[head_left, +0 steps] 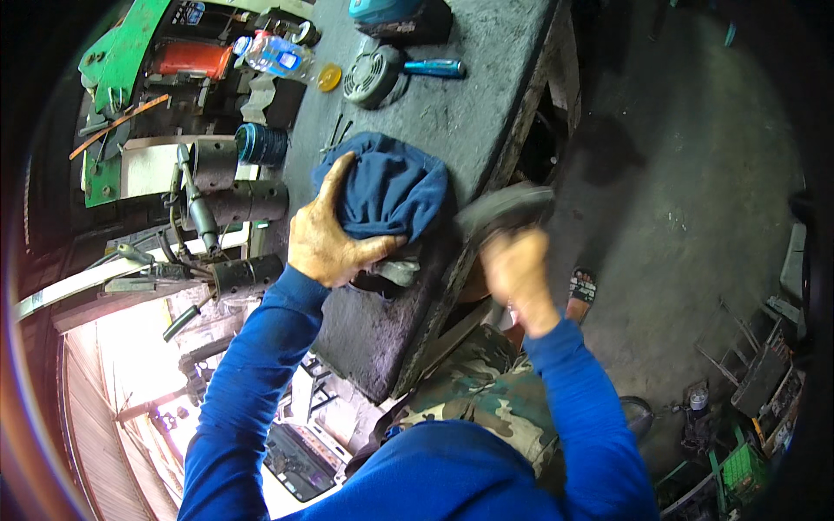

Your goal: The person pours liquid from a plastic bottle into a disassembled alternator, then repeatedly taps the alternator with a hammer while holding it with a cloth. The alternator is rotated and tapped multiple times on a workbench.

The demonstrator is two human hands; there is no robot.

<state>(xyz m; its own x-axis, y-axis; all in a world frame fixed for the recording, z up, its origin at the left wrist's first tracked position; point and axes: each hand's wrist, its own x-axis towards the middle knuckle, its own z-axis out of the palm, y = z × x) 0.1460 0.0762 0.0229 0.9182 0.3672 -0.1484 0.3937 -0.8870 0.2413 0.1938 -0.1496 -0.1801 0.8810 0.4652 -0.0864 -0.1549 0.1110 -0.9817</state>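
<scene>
My left hand (331, 227) presses with thumb and fingers spread around a bundled dark blue cloth (391, 187) on the bench. The cloth is drawn over something rounded, which it hides. A grey metal-looking piece (398, 272) shows beneath that hand. Off the bench's right edge, my right hand (519, 265) is closed on a dark, elongated object (504, 208) with a rounded outline. Motion blurs this object, so its kind is unclear. It is apart from the cloth.
On the dark workbench (486, 95) lie a grey vented round housing (373, 76), a teal cylinder (434, 68) and a teal-and-black item (401, 17). A clear plastic bottle (276, 56) and perforated metal cylinders (248, 201) line the left side. A green crate (743, 469) stands lower right.
</scene>
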